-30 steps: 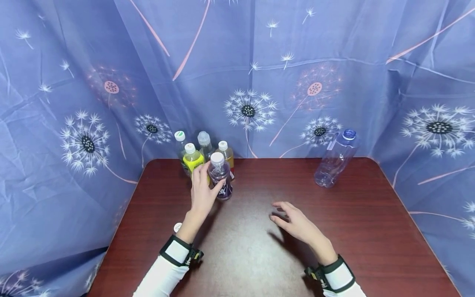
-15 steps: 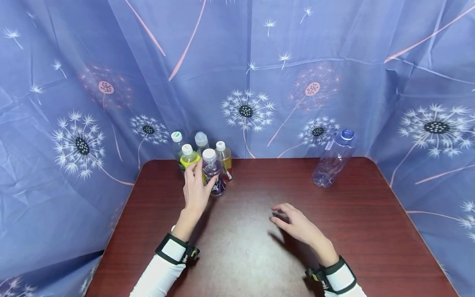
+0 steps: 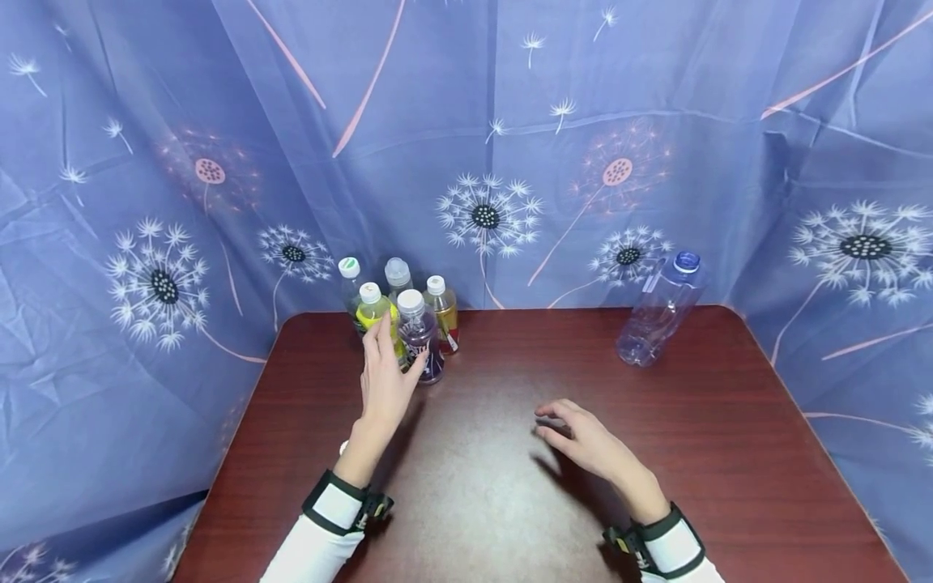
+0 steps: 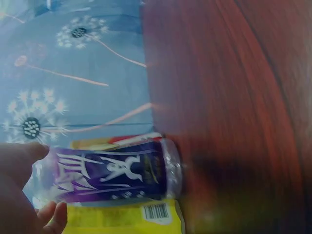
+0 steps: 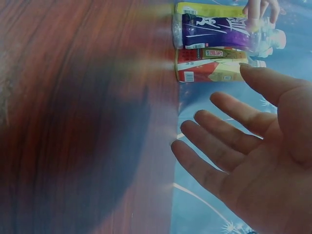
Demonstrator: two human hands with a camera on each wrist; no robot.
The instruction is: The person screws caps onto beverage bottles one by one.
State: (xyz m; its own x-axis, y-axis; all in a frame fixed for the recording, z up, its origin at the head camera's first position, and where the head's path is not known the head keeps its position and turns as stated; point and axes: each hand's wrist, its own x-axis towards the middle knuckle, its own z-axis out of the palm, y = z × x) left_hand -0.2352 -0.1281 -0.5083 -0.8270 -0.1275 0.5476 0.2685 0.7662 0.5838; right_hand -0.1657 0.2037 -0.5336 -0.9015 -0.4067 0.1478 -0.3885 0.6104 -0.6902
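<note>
A bottle with a purple label (image 3: 419, 336) and white cap stands upright in front of a cluster of bottles at the back left. My left hand (image 3: 382, 385) is beside it, thumb and fingers spread to either side with the fingers fairly straight. In the left wrist view the purple-label bottle (image 4: 117, 170) lies between the thumb and fingertips; I see no firm grip. Just behind the fingers stands a yellow-label bottle (image 3: 373, 312). My right hand (image 3: 583, 441) hovers above the table's middle right, fingers loosely bent, holding nothing; its palm (image 5: 273, 180) shows in the right wrist view.
Behind stand a green-capped bottle (image 3: 350, 279), a clear-capped bottle (image 3: 398, 275) and a red-and-yellow-label bottle (image 3: 443, 312). A clear bluish capless bottle (image 3: 656, 316) stands at the back right. Something small and white (image 3: 344, 447) is mostly hidden by the left wrist. A patterned curtain (image 3: 554, 162) borders the table.
The left hand has moved the purple-label bottle slightly left and back, against the other bottles. Its fingers have since straightened and drawn back a little. The right hand has stayed in place.
</note>
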